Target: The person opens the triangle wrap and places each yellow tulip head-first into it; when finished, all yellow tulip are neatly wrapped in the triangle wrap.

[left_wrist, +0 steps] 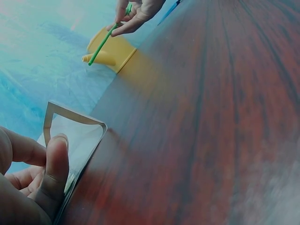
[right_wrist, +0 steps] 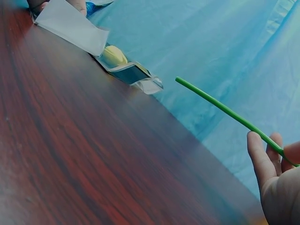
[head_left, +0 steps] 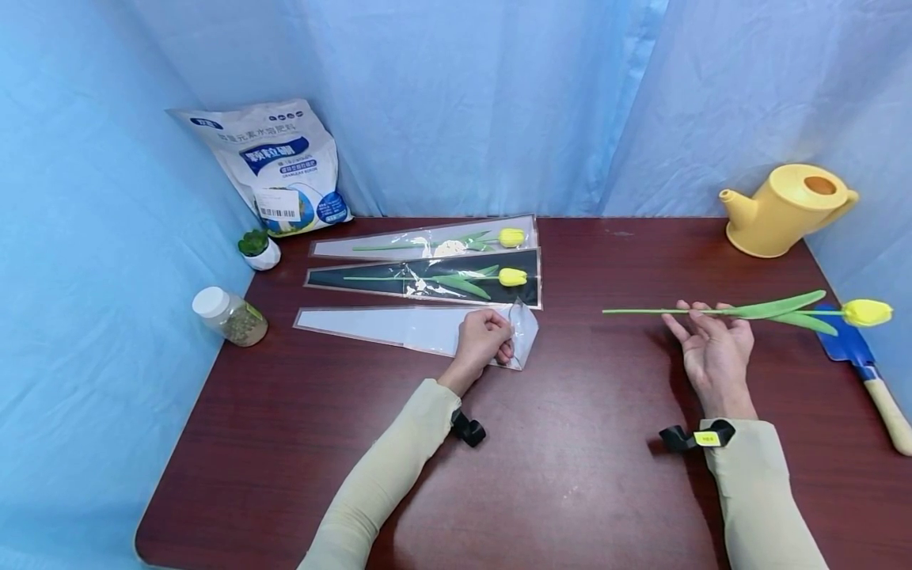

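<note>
**Tulip held ready, sleeve mouth pinched open**

The loose yellow artificial tulip [head_left: 741, 312] lies level above the desk [head_left: 584, 443], bloom to the right, bare stem end pointing left. The right hand [head_left: 712, 352] is palm up beneath it, its grip curled round the stem near the leaves. The empty clear flower sleeve [head_left: 416, 326] lies flat on the desk to the left, narrow tip away from the tulip. The left hand [head_left: 483, 340] has its grip clenched on the wide end, thumb and fingers pinching the film so the mouth stands lifted, as the left wrist view shows. Tulip and sleeve are well apart.

By the look of it, the step in hand is getting the flower to the sleeve. The next move would call for lining the stem end up with the raised mouth and sliding it in stem first while the left hand keeps the film open.

Just behind the empty sleeve lie two sleeved tulips [head_left: 435, 265]. Farther out are a fertiliser bag [head_left: 274, 166], a small potted succulent [head_left: 260, 248], a jar of granules [head_left: 229, 315], a yellow watering can [head_left: 784, 207] and a blue trowel [head_left: 858, 364].
</note>
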